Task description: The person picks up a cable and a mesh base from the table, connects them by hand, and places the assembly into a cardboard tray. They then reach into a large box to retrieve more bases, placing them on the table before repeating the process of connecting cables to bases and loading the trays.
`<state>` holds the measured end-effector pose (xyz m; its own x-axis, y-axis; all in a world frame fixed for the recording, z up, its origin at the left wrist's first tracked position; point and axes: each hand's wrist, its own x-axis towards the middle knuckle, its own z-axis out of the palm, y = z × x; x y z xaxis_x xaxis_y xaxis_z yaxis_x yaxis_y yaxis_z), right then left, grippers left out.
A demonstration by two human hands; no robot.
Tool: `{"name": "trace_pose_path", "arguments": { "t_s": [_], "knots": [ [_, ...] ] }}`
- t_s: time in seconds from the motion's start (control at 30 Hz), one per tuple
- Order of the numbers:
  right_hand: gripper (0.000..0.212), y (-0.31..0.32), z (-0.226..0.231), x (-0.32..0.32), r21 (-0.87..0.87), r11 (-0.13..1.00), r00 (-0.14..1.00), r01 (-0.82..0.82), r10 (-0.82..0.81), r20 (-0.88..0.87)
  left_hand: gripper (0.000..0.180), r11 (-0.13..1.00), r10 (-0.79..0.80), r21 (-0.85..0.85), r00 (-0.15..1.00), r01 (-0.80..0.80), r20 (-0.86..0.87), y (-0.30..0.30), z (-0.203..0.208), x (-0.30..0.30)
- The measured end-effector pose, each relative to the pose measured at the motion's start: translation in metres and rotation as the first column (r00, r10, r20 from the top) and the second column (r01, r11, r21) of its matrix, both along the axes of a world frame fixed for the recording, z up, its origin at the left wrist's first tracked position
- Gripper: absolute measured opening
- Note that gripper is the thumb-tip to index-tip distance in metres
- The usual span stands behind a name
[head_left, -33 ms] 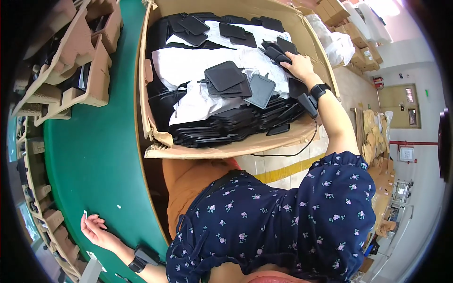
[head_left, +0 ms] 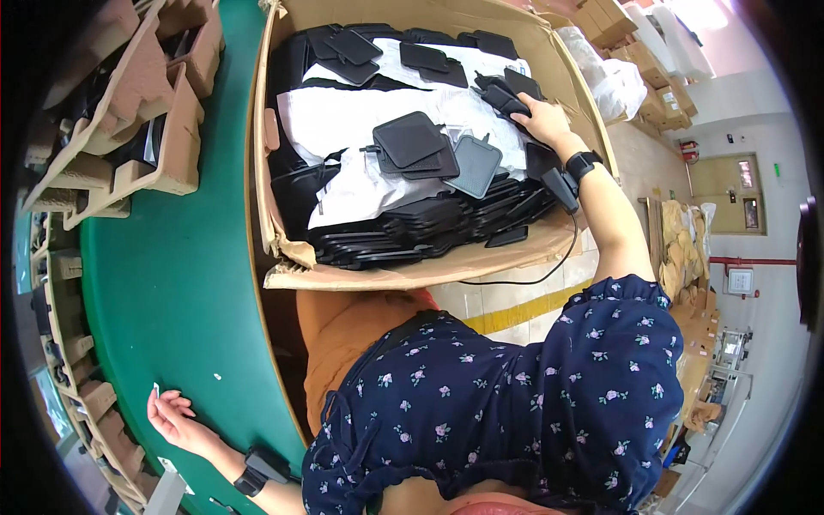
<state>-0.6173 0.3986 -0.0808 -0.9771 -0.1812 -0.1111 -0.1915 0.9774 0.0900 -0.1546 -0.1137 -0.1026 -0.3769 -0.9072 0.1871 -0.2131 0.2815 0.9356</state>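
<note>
My right grip point(head_left: 544, 122) pinches the end of a black bundle point(head_left: 498, 94) inside the cardboard box point(head_left: 378, 280), near its right wall. Flat black pads point(head_left: 408, 139) lie near it on white wrapping point(head_left: 318, 116). Over the green surface point(head_left: 172, 300), my left grip point(head_left: 177, 423) pinches a small white scrap point(head_left: 155, 390).

I'm in what looks like a factory workshop: moulded trays point(head_left: 178, 159) of parts line the green desk point(head_left: 172, 283) on my left. Near me, an open carton point(head_left: 386, 279) brims with matching flat black pieces point(head_left: 410, 139); more cartons point(head_left: 601, 17) are stacked far right.
</note>
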Motion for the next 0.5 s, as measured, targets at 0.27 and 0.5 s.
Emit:
{"name": "trace_pose_path", "arguments": {
  "t_s": [0.27,0.5],
  "knots": [
    [0.045,-0.026,0.016,-0.068,-0.757,0.653,0.977,0.037,0.135,0.165,0.023,1.0,0.023,-0.014,1.0,-0.023,0.01,0.0,0.004,0.0],
    [0.042,-0.088,-0.022,-0.119,-0.788,0.604,0.96,0.117,0.136,0.247,0.023,0.999,0.038,-0.008,0.999,-0.038,-0.008,-0.006,-0.002,0.001]
  ]
}}
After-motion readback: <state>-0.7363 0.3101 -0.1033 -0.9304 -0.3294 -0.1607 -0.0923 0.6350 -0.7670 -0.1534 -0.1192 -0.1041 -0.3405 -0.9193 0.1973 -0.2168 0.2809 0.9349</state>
